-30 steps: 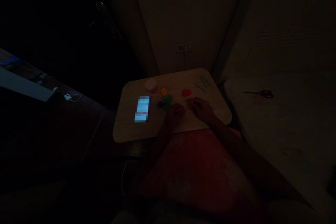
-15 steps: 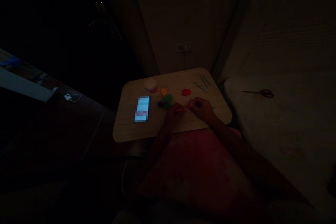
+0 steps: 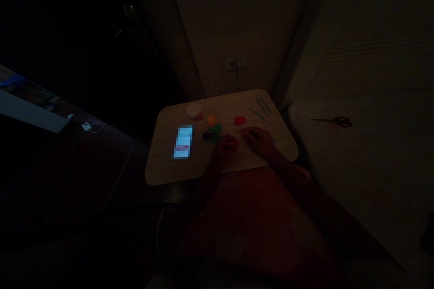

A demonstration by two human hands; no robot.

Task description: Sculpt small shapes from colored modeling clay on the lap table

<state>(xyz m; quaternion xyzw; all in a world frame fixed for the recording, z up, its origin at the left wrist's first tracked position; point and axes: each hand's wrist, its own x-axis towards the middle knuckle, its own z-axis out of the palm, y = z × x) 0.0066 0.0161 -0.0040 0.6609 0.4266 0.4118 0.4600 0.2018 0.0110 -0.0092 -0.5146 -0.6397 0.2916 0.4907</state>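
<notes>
1. My left hand (image 3: 225, 145) is low over the near part of the table (image 3: 159, 169), fingers curled inward. A reddish bit (image 3: 232, 144) shows at the fingertips, but it is too dark to tell whether I am pinching it.
2. My right hand (image 3: 260, 141) is just across from it, the two apart, with fingers bent and pointing toward the left. An orange glint (image 3: 247, 134) shows at these fingertips; I cannot tell what it is, or whether they are pressed together.
3. The red piece (image 3: 240, 120) lies on the table just beyond my hands.
4. The green piece (image 3: 215, 131) lies just beyond my left hand, with the dark piece (image 3: 206, 135) at its left side and the orange piece (image 3: 211, 120) behind it.
5. The tub (image 3: 194, 112) stands upright near the far left part of the table, beside the orange piece.
6. The phone (image 3: 183, 142) lies left of my left hand, its screen lit and blurred into blocks.
7. The thin sticks (image 3: 264, 107) lie at the far right corner of the table, beyond my right hand.
8. Well to the right, off the table, the scissors (image 3: 342, 121) lie on a pale surface (image 3: 359, 158).
9. Red cloth (image 3: 254, 207) is under my forearms.
</notes>
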